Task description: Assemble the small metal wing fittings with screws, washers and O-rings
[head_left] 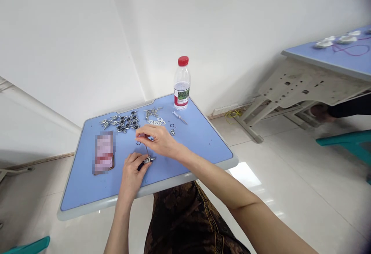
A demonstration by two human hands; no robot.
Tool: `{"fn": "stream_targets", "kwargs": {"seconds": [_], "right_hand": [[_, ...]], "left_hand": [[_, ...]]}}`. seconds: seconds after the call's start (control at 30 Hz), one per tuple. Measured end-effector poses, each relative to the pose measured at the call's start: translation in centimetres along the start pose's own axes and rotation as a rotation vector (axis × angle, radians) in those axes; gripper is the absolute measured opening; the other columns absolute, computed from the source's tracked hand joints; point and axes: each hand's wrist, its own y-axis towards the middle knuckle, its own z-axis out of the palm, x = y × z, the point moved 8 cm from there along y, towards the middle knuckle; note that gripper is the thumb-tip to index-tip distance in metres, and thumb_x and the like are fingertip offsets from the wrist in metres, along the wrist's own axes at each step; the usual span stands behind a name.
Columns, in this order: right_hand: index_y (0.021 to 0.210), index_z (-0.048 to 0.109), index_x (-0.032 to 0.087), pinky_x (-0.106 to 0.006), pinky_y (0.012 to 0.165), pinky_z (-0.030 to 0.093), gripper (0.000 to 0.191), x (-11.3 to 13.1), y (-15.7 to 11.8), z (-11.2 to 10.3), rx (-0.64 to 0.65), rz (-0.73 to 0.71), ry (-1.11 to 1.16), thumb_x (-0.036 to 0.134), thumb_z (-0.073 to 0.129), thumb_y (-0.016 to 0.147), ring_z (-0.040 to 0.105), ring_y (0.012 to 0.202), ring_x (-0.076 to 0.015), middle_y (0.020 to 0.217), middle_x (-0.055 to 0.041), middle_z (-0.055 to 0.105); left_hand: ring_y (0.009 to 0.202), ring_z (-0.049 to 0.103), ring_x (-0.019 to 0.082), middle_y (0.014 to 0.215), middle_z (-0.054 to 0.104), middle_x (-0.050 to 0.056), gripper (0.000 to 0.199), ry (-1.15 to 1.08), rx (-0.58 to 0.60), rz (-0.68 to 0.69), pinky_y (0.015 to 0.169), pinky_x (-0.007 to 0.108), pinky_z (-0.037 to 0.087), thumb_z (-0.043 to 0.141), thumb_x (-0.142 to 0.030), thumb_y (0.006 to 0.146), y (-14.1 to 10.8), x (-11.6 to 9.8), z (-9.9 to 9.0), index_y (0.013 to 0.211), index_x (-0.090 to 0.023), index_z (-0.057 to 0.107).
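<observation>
My left hand (133, 171) rests on the blue table near its front edge, thumb and fingers closed around a small metal fitting (147, 160). Above it my right hand (160, 140) pinches a thin rod-like tool (147, 150), whose lower end points down to the fitting. Whether the tip touches it is too small to tell. A dark O-ring (138, 143) lies just under my right fingers. Beyond the hands lie a cluster of metal fittings with black discs (124, 121), flat metal plates with holes (156, 121), and a pile of small pins (152, 112).
Small steel balls (172, 132), another O-ring (172, 125) and a syringe (180, 117) lie right of the parts. A red-capped bottle (181, 91) stands at the back edge. A blurred-out phone (103, 152) lies left. Another table (327, 58) stands right, with a person's foot beneath.
</observation>
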Motion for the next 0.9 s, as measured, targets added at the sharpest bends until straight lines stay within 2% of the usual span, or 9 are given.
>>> {"fn": "stream_targets", "kwargs": {"seconds": [0.07,0.17,0.27,0.37,0.6,0.77,0.9], "right_hand": [[0.088,0.063,0.016,-0.021,0.063,0.045,0.007,-0.2,0.0,-0.1,-0.022,-0.002,-0.04,0.021,0.058,0.09,0.052,0.064,-0.0094,0.079,-0.0011,0.063],[0.101,0.063,0.016,-0.022,0.064,0.045,0.013,-0.1,-0.2,0.1,-0.007,-0.018,-0.085,0.022,0.056,0.092,0.053,0.066,-0.0106,0.08,-0.0015,0.062],[0.122,0.054,0.016,-0.024,0.069,0.046,0.029,0.6,-0.4,1.0,0.104,-0.05,-0.109,0.019,0.05,0.094,0.055,0.073,-0.0129,0.086,-0.0029,0.063],[0.134,0.045,0.017,-0.026,0.071,0.045,0.04,0.7,-0.4,1.8,0.192,-0.034,-0.128,0.013,0.044,0.094,0.056,0.078,-0.0137,0.092,-0.0035,0.065],[0.135,0.045,0.019,-0.026,0.069,0.042,0.045,0.4,1.1,1.8,0.177,0.024,-0.122,0.009,0.046,0.091,0.054,0.073,-0.0136,0.087,-0.0006,0.065],[0.134,0.046,0.014,-0.025,0.068,0.041,0.043,1.3,2.3,1.5,0.15,0.02,-0.095,0.01,0.049,0.092,0.054,0.073,-0.0139,0.083,-0.0007,0.063],[0.131,0.05,0.017,-0.024,0.065,0.039,0.041,1.7,2.6,1.7,0.169,0.012,-0.077,0.01,0.052,0.091,0.05,0.067,-0.0128,0.075,0.002,0.06]], "left_hand": [[0.087,0.058,0.021,0.091,0.066,0.004,0.016,0.0,0.0,-0.002,0.083,0.038,0.047,0.062,-0.031,0.086,0.0,0.0,0.0,0.098,-0.023,0.071],[0.088,0.059,0.021,0.093,0.067,0.004,0.016,-0.019,-0.001,-0.004,0.085,0.039,0.046,0.063,-0.03,0.086,0.0,0.1,0.0,0.097,-0.023,0.071],[0.092,0.059,0.022,0.096,0.068,0.005,0.016,-0.07,-0.002,-0.01,0.087,0.04,0.045,0.062,-0.029,0.086,0.1,0.3,-0.1,0.098,-0.022,0.07],[0.094,0.06,0.022,0.098,0.068,0.005,0.017,-0.138,0.016,-0.053,0.089,0.039,0.045,0.063,-0.029,0.085,0.2,0.6,-0.1,0.098,-0.021,0.071],[0.09,0.062,0.02,0.093,0.068,0.004,0.017,-0.339,0.061,-0.151,0.086,0.033,0.046,0.065,-0.033,0.083,0.4,1.3,-0.5,0.093,-0.021,0.072],[0.09,0.062,0.019,0.094,0.067,0.004,0.019,-0.49,0.067,-0.179,0.083,0.03,0.047,0.066,-0.034,0.082,0.2,1.8,-1.0,0.094,-0.022,0.073],[0.091,0.061,0.02,0.094,0.068,0.005,0.019,-0.518,0.083,-0.17,0.084,0.031,0.046,0.067,-0.034,0.081,0.2,1.8,-1.0,0.093,-0.021,0.074]]}}
